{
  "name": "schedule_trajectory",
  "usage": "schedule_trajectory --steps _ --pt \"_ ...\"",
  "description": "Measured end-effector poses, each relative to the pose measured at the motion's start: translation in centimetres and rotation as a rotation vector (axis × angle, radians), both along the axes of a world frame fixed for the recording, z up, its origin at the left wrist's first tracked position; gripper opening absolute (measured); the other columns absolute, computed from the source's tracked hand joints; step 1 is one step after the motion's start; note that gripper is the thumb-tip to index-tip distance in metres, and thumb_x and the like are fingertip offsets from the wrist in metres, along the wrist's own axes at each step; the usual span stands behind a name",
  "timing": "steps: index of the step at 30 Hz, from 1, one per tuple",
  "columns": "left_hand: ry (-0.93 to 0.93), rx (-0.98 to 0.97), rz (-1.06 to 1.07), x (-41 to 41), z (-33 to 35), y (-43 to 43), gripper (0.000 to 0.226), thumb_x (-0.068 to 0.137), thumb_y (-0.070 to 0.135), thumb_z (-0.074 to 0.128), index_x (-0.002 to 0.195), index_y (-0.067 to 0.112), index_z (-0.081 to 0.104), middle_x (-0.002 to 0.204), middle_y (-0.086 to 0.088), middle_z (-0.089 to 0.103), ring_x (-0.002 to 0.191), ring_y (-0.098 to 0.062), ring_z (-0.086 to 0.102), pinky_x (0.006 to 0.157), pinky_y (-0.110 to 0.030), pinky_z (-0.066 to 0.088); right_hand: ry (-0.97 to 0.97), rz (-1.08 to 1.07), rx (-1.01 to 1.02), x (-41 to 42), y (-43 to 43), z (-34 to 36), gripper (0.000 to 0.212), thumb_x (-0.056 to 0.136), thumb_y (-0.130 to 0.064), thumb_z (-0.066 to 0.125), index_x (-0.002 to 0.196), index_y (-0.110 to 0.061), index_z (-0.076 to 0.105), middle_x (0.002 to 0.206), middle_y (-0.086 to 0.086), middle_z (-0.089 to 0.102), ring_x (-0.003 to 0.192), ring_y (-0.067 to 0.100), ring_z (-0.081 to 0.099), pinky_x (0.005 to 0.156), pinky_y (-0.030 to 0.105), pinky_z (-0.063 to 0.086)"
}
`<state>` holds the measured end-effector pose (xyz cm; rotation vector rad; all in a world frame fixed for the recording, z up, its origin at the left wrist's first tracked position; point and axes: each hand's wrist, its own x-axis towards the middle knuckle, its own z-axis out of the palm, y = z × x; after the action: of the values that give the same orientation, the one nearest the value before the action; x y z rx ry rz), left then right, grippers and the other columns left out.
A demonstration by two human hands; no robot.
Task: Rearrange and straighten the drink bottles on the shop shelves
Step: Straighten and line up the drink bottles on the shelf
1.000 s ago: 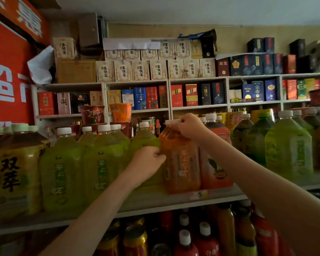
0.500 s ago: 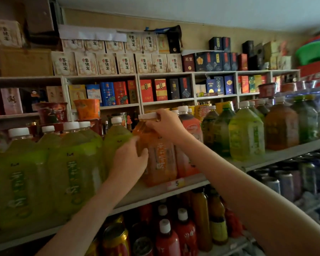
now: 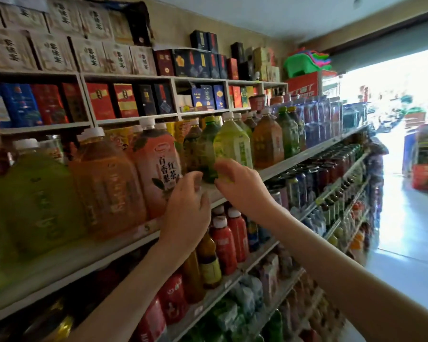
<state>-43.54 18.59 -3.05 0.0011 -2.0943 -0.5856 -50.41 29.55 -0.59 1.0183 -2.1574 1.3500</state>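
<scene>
The shelf carries the drink bottles in a row. The pink tea bottle stands at eleven o'clock of the left hand, the pale green bottle at twelve of the right hand. Both hands are loosely curled, apart; contact is too blurred to tell. Better grip low, slide, turn labels outward.

- Big bottles are standing in a row on the shelf board, running from near left to far right.
- Boxes are sitting behind and above that row.
- Smaller bottles are standing beneath the board.
- The left hand and the right hand are hovering side by side before the row.
- The doorway is lying far right.
</scene>
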Motion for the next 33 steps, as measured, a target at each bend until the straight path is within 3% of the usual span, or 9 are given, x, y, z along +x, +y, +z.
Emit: schedule_trajectory --steps 4,11,14,15,17,20,23,26,33 --pt "-0.133 0.185 -0.049 -2.3 0.4 0.7 0.039 0.093 0.016 0.051 0.131 0.016 0.046 0.128 0.001 0.053 0.109 -0.009 0.053 0.086 -0.022 0.043 -0.095 -0.075 0.017 -3.7 2.1 -0.2 0.041 0.091 -0.021 0.057 0.13 -0.014 0.052 0.125 0.006 0.06 0.113 0.022 0.056 0.093 0.03 0.047" --pt "-0.267 0.402 -0.149 -5.6 0.4 0.0 0.038 0.093 0.02 0.054 0.13 0.023 0.048 0.129 0.006 0.053 0.094 -0.005 0.056 0.08 -0.024 0.05 -0.12 -0.106 -0.066 -9.8 2.0 1.5 0.049 0.094 -0.029 0.054 0.139 -0.013 0.041 0.115 0.005 0.06 0.084 0.008 0.056 0.063 0.006 0.042" --pt "-0.253 0.536 -0.218 -6.7 0.8 0.5 0.033 0.093 0.011 0.05 0.127 0.014 0.052 0.129 -0.006 0.055 0.115 -0.021 0.055 0.098 -0.034 0.044 -0.157 -0.092 -0.111 -12.6 0.5 1.7 0.061 0.092 -0.035 0.055 0.141 -0.007 0.033 0.132 0.012 0.052 0.114 0.022 0.053 0.087 0.026 0.046" --pt "-0.246 0.532 -0.205 -7.1 1.1 0.6 0.033 0.093 0.009 0.051 0.126 0.013 0.052 0.125 -0.005 0.056 0.117 -0.021 0.053 0.095 -0.029 0.044 -0.153 -0.084 -0.117 -13.5 0.0 2.1 0.065 0.092 -0.037 0.056 0.142 -0.005 0.031 0.134 0.012 0.049 0.119 0.025 0.05 0.087 0.027 0.042" --pt "-0.257 0.471 -0.142 -7.6 2.0 0.8 0.035 0.093 0.01 0.054 0.128 0.013 0.052 0.116 0.003 0.056 0.109 -0.011 0.052 0.082 -0.014 0.044 -0.12 -0.064 -0.145 -15.3 -1.0 3.4 0.068 0.09 -0.038 0.058 0.142 -0.005 0.028 0.135 0.013 0.047 0.122 0.026 0.047 0.088 0.029 0.039" --pt "-0.265 0.445 -0.13 -8.7 2.9 0.6 0.04 0.093 0.015 0.054 0.133 0.014 0.05 0.125 0.006 0.055 0.114 -0.006 0.049 0.091 -0.016 0.038 -0.069 -0.052 -0.192 -17.6 -2.1 6.2 0.073 0.089 -0.04 0.058 0.143 -0.004 0.025 0.137 0.015 0.045 0.124 0.029 0.044 0.098 0.04 0.042" --pt "-0.259 0.424 -0.1 -9.9 3.1 0.6 0.037 0.093 0.016 0.054 0.13 0.016 0.052 0.123 0.008 0.056 0.111 -0.004 0.05 0.087 -0.013 0.036 -0.094 0.053 -0.156 -19.6 -3.2 8.3 0.06 0.093 -0.034 0.051 0.141 -0.003 0.031 0.126 0.012 0.053 0.111 0.025 0.054 0.084 0.032 0.046" --pt "-0.26 0.433 -0.083 -11.2 2.7 0.6 0.031 0.092 0.017 0.056 0.123 0.022 0.054 0.11 0.017 0.057 0.102 0.005 0.053 0.082 -0.01 0.04 -0.026 0.135 -0.135 -21.7 -4.0 8.2 0.033 0.096 -0.031 0.046 0.115 -0.006 0.055 0.095 0.002 0.061 0.084 0.016 0.059 0.067 0.022 0.048" --pt "-0.19 0.397 -0.008 -11.8 3.1 0.4 0.02 0.091 0.015 0.057 0.094 0.035 0.062 0.1 0.012 0.065 0.099 -0.005 0.061 0.086 -0.021 0.049 0.039 0.105 -0.164 -22.5 -4.3 7.9 0.029 0.096 -0.036 0.044 0.099 -0.009 0.054 0.075 -0.008 0.05 0.068 0.002 0.047 0.054 0.015 0.034"
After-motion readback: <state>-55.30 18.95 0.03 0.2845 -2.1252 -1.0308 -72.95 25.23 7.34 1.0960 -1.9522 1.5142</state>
